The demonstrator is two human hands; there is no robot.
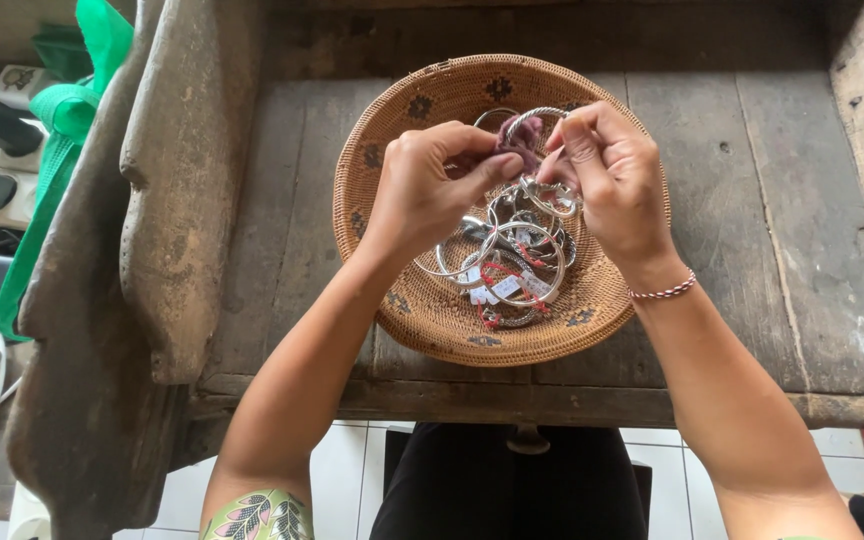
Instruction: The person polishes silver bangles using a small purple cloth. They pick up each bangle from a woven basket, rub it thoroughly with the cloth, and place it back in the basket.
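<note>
Both hands over woven basket [392, 160]: left hand [422, 185] pinching purple cloth [520, 135], right hand [607, 175] clamped on silver bangle [550, 195] just beside it.

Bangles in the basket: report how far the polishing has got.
Done: cannot tell; no finished pile shows. In hand: left hand rubs a purple cloth on a silver bangle pinched by right hand. Left: many tagged bangles lying in the woven basket.
</note>
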